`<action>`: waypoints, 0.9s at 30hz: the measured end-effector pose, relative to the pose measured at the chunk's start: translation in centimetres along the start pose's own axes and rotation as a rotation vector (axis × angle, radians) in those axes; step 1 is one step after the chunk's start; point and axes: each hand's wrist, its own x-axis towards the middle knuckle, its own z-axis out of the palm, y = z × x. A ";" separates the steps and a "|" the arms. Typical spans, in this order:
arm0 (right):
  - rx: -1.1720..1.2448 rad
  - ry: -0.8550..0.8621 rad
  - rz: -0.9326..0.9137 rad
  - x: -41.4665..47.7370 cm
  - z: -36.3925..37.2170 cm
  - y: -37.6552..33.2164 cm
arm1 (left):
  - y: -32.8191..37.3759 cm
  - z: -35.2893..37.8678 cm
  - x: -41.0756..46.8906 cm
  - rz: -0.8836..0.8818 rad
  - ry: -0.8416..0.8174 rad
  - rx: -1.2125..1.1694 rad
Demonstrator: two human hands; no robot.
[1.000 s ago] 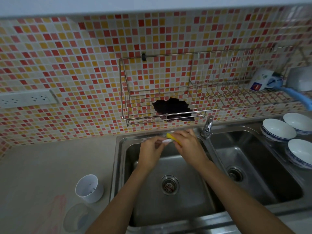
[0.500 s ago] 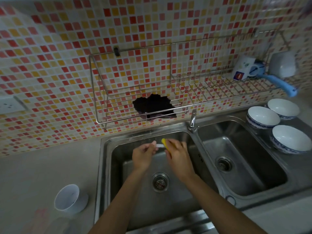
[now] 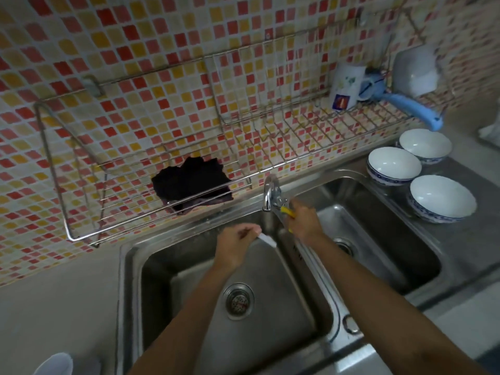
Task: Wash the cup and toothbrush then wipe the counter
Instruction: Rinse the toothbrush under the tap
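My left hand (image 3: 234, 247) is shut on a white toothbrush (image 3: 267, 240) and holds its tip under the spout of the chrome faucet (image 3: 269, 190), above the left sink basin (image 3: 130, 266). My right hand (image 3: 303, 223) is closed on a small yellow item (image 3: 286, 211) and sits against the faucet's handle side. A grey column below the spout looks like running water. The white cup (image 3: 55, 364) stands on the counter at the bottom left, partly cut off by the frame edge.
A wire rack (image 3: 121, 190) on the tiled wall holds a dark cloth (image 3: 192, 182), a white mug (image 3: 346, 87) and a blue-handled brush (image 3: 411, 106). Three white bowls (image 3: 393, 165) sit right of the right basin. Grey counter (image 3: 54, 307) lies left of the sink.
My hands have parted: the right hand moved up and right to the faucet with the yellow item, and the left keeps the toothbrush under the spout. The camera view shifted right and closer.
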 end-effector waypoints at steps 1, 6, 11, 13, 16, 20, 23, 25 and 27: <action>0.016 -0.019 0.017 0.6 0.2 0.1 | 0.3 0.3 0.5 0.005 -0.008 0.004; 0.063 -0.069 0.023 1.5 1.4 0.0 | 1.2 1.5 2.7 -0.022 -0.016 -0.024; 0.038 -0.205 -0.032 1.4 1.4 0.4 | 1.2 2.5 3.5 -0.057 -0.014 -0.057; 0.065 -0.241 -0.032 1.3 0.9 0.4 | 1.4 2.8 3.4 -0.054 -0.011 -0.064; 0.208 -0.217 -0.011 0.9 0.1 0.9 | 1.6 3.0 3.2 -0.039 -0.006 -0.080; 0.317 -0.152 0.071 -0.2 -0.4 1.9 | 1.6 2.7 3.0 -0.022 0.007 -0.097; 0.355 -0.099 0.144 -1.1 -0.8 2.8 | 1.3 2.3 2.7 -0.014 0.051 -0.089; 0.359 -0.081 0.198 -1.7 -0.8 3.4 | 1.3 2.2 2.6 -0.008 0.069 -0.080; 0.372 -0.090 0.232 -2.2 -0.6 3.8 | 1.7 2.3 2.6 0.005 0.057 -0.061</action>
